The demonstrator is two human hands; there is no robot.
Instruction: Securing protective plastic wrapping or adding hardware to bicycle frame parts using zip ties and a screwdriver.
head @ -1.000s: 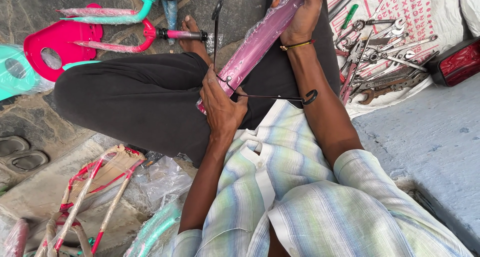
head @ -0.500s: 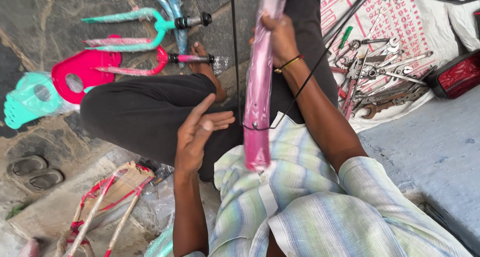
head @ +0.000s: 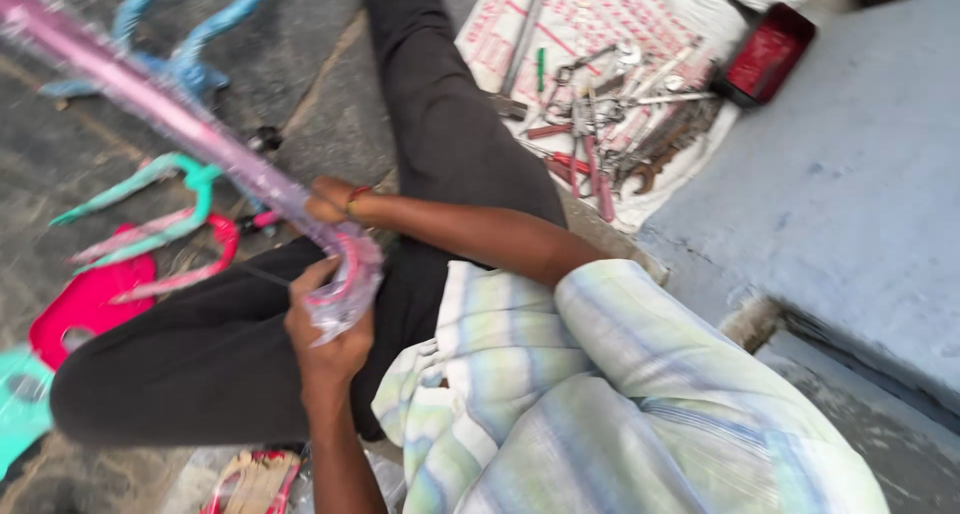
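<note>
Pink wrapped part (head: 180, 124) gripped w/ both hands, prob. over stone floor (head: 330, 104).

We see the wrapped bicycle part (head: 190, 134) slanting from far left down to the middle, over the bent legs. The left hand (head: 325, 339) is at its near end, the right hand (head: 330, 202) just beyond it. Bicycle forks (head: 150, 214) lie on the ground to the left. Far right, hand tools (head: 620, 124) lie on a cloth (head: 600, 24), a raised slab (head: 850, 194) to their right.
</note>
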